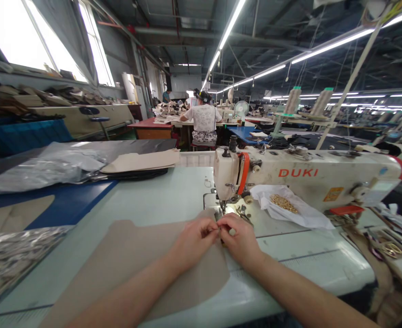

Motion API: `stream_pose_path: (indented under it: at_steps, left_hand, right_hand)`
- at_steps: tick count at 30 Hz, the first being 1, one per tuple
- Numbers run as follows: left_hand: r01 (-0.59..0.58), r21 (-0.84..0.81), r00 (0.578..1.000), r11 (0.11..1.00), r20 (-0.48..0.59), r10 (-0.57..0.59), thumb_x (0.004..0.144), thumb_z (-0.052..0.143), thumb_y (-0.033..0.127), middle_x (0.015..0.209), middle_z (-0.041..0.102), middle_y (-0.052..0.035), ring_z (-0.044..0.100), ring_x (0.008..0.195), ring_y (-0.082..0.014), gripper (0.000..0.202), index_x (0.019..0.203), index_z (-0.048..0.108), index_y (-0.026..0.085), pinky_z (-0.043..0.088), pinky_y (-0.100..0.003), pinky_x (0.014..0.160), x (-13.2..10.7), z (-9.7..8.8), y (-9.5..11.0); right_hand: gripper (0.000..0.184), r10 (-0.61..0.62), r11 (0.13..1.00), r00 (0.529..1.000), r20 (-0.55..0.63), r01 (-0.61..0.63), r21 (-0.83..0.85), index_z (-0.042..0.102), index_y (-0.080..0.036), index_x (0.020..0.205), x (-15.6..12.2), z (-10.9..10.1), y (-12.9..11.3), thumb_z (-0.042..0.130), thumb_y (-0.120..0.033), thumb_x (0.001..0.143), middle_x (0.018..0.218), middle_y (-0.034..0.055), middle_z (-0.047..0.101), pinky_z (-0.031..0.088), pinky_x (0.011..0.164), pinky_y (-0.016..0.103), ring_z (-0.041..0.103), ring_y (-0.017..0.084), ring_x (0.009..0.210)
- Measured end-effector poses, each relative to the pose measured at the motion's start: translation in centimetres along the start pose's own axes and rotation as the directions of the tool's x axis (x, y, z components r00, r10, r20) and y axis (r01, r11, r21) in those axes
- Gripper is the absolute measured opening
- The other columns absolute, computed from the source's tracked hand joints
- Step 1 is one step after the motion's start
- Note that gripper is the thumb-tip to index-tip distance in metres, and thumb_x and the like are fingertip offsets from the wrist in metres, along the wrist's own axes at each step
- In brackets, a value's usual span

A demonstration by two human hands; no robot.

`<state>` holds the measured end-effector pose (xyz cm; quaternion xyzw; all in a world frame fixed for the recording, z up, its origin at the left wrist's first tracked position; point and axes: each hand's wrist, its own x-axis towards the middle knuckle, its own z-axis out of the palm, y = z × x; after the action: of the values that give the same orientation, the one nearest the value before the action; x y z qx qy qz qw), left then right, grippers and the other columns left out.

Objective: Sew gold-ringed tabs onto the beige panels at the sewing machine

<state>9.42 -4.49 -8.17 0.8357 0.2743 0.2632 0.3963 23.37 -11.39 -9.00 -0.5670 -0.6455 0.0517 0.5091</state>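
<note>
A large beige-grey fabric piece (132,255) lies flat on the pale green sewing table (153,196), partly under my forearms. My left hand (201,232) is closed in a pinch above its right edge, just in front of the sewing machine (272,173) needle area. Fingertip to fingertip with it, my right hand (238,237) is also pinched. Whatever sits between the fingers is too small to make out. Right of the needle, a white plastic bag (303,221) holds a heap of small gold-coloured metal pieces (283,203).
A clear plastic bag (47,168) and stacked beige panels (142,160) lie at the left rear. Thread cones (292,101) stand behind the machine. A tray with gold rings (390,249) is at the right. Ahead, a person in a patterned top (203,118) sits facing away.
</note>
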Motion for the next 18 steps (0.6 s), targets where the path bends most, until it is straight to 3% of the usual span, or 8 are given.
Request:
stream_pose_path:
  at_steps: [5,10,13,18]
  left_hand:
    - [0.108,-0.296,0.994,0.949,0.038,-0.101,0.074,0.053,0.023,0.064,0.062,0.0021,0.058,0.059,-0.0125,0.007,0.071,0.056,0.018,0.045,-0.024,0.061,0.35,0.05,-0.18]
    - [0.119,-0.351,0.993,0.929,0.027,-0.117,0.073,0.055,0.025,0.063,0.063,0.0022,0.06,0.058,-0.0129,0.007,0.07,0.056,0.019,0.047,-0.024,0.061,0.37,0.05,-0.26]
    - [0.1,-0.312,0.995,0.945,0.018,-0.099,0.073,0.055,0.024,0.063,0.063,0.0019,0.06,0.059,-0.0135,0.008,0.069,0.058,0.019,0.046,-0.024,0.061,0.25,0.09,0.0]
    - [0.081,-0.21,0.997,0.974,0.02,-0.079,0.073,0.054,0.022,0.06,0.061,0.0019,0.059,0.06,-0.0135,0.01,0.067,0.061,0.018,0.043,-0.023,0.06,0.17,0.09,0.36]
  right_hand:
    - [0.019,0.133,0.979,0.991,0.007,-0.132,0.157,0.064,-0.02,0.074,0.04,-0.29,0.22,0.047,-0.011,0.072,0.072,0.0008,0.062,0.043,0.061,0.023,0.056,0.014,0.067]
    - [0.015,0.246,0.929,0.969,0.006,-0.237,0.285,0.063,-0.02,0.073,-0.1,-0.26,0.53,0.049,-0.015,0.069,0.069,-0.0006,0.062,0.043,0.059,0.023,0.056,0.014,0.064]
    - [0.013,0.226,0.94,0.974,-0.018,-0.214,0.267,0.059,-0.02,0.067,-0.07,0.01,0.42,0.048,-0.014,0.066,0.066,-0.0011,0.059,0.042,0.056,0.023,0.054,0.013,0.06]
    - [0.017,0.087,0.994,0.996,-0.029,-0.085,0.07,0.054,-0.02,0.061,0.07,0.07,-0.22,0.045,-0.007,0.065,0.066,-0.0009,0.054,0.039,0.059,0.024,0.05,0.013,0.064]
